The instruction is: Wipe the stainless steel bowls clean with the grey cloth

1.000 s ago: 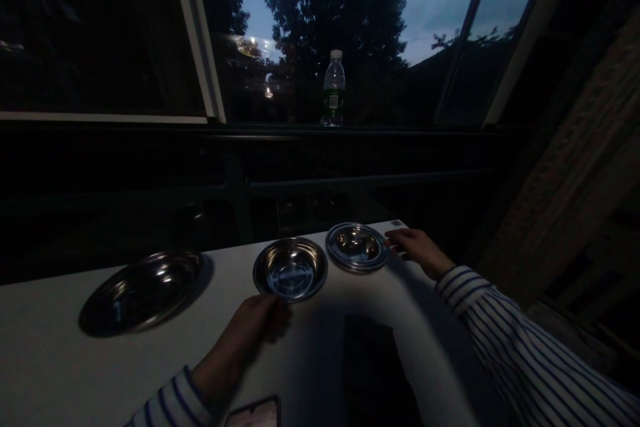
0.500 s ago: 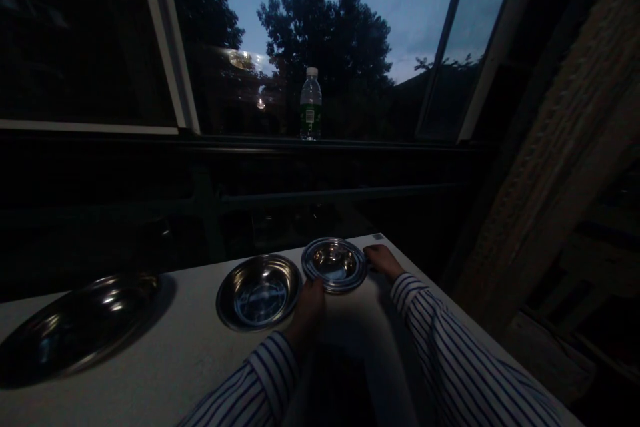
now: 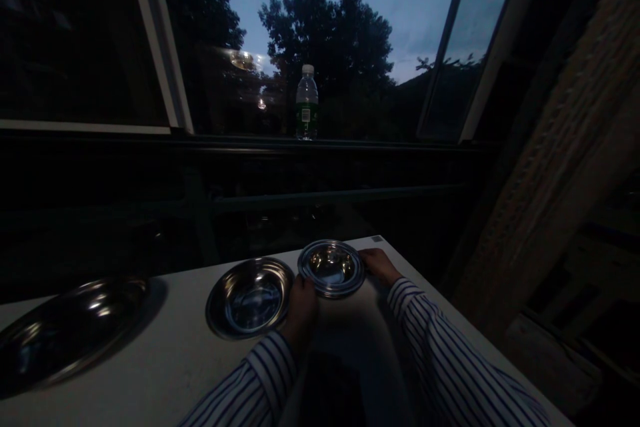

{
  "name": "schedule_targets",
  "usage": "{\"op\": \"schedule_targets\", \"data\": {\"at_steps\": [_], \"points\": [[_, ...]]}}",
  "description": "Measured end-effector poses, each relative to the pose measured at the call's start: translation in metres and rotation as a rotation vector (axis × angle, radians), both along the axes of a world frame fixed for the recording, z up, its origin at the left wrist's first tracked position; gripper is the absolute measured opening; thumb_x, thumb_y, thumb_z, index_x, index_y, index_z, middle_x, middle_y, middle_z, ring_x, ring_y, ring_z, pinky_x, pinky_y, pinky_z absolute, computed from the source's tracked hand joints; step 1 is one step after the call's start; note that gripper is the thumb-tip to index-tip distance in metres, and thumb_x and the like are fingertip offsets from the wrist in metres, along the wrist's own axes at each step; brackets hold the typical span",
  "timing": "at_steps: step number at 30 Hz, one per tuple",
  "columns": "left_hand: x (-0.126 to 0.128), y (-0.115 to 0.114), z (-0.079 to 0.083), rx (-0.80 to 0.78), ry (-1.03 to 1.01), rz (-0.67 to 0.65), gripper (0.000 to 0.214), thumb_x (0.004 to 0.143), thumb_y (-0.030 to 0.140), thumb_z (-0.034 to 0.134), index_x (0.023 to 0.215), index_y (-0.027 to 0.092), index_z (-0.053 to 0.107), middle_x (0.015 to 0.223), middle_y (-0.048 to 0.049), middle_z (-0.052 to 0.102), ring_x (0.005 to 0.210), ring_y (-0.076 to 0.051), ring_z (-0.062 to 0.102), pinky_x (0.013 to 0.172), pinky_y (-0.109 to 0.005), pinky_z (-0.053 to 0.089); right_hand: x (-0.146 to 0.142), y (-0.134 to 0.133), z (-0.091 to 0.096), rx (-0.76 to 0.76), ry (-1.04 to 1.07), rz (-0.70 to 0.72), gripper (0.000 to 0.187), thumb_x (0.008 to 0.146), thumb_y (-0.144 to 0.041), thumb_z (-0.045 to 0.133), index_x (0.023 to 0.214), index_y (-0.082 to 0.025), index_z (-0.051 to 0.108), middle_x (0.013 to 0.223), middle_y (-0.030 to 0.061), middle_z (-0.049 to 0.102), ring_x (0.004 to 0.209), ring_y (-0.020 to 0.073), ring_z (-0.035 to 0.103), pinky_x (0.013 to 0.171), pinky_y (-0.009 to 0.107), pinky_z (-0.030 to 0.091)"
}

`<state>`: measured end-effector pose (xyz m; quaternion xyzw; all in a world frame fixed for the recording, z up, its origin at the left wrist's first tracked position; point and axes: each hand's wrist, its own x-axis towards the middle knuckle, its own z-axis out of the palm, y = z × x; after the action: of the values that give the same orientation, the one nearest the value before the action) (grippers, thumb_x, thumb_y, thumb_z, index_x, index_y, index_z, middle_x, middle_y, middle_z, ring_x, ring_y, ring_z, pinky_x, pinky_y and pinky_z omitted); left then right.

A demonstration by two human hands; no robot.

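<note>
l hand went from mid bowl to r bowl, fingers curled, pinching rim. r hand pinches opp. side.

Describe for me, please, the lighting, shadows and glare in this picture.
Head view throughout: dim overall, lightest broad area the sky; glints on the rightmost bowl; soft shadow right of the leftmost bowl on the table; left hand dark, its detail lost.

My white, navy-striped cloth sleeves look matt. Round silver metal dish I'm touching: glossy, smooth (lots of reflections). Two other silver metal bowls, same. Flat white tabletop: matt-ish. Clear plastic bottle: shiny.
</note>
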<state>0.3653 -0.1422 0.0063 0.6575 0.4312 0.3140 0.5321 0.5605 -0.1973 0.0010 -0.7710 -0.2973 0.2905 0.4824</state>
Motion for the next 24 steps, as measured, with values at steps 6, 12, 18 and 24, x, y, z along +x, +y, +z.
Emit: {"op": "schedule_targets", "data": {"at_steps": [6,12,18,24], "points": [[-0.001,-0.004,0.012,-0.050,-0.083,-0.016,0.029,0.082,0.014,0.039,0.099,0.008,0.061,0.112,-0.0188,0.062,0.104,-0.023,0.056,0.088,-0.031,0.038,-0.003,-0.011,0.019,0.032,0.039,-0.025,0.031,0.087,-0.032,0.052,0.113,-0.015,0.051,0.113,0.0076,0.054,0.094,0.0194,0.056,0.078,0.039,0.049],[-0.013,0.004,0.036,-0.108,-0.224,-0.025,0.028,0.081,0.020,0.039,0.092,0.012,0.064,0.097,-0.0148,0.068,0.087,-0.022,0.062,0.073,-0.030,0.044,-0.013,-0.014,0.057,0.088,-0.001,-0.060,0.031,0.087,-0.032,0.052,0.113,-0.016,0.051,0.113,0.0077,0.054,0.094,0.0193,0.056,0.078,0.039,0.049],[-0.054,0.020,0.064,-0.124,-0.324,0.030,0.021,0.075,0.022,0.045,0.071,0.013,0.064,0.067,-0.0053,0.066,0.060,-0.015,0.057,0.059,-0.026,0.041,-0.045,-0.003,0.087,0.099,-0.042,-0.025,0.031,0.087,-0.032,0.052,0.113,-0.015,0.052,0.112,0.0077,0.054,0.094,0.0190,0.056,0.078,0.039,0.049],[-0.101,0.035,0.074,-0.200,-0.367,0.098,0.014,0.068,0.018,0.049,0.063,0.014,0.062,0.053,0.0010,0.057,0.048,-0.009,0.049,0.053,-0.022,0.039,-0.087,0.016,0.093,0.080,-0.064,0.083,0.030,0.087,-0.032,0.052,0.112,-0.015,0.052,0.111,0.0075,0.055,0.093,0.0188,0.057,0.077,0.038,0.049]]}}
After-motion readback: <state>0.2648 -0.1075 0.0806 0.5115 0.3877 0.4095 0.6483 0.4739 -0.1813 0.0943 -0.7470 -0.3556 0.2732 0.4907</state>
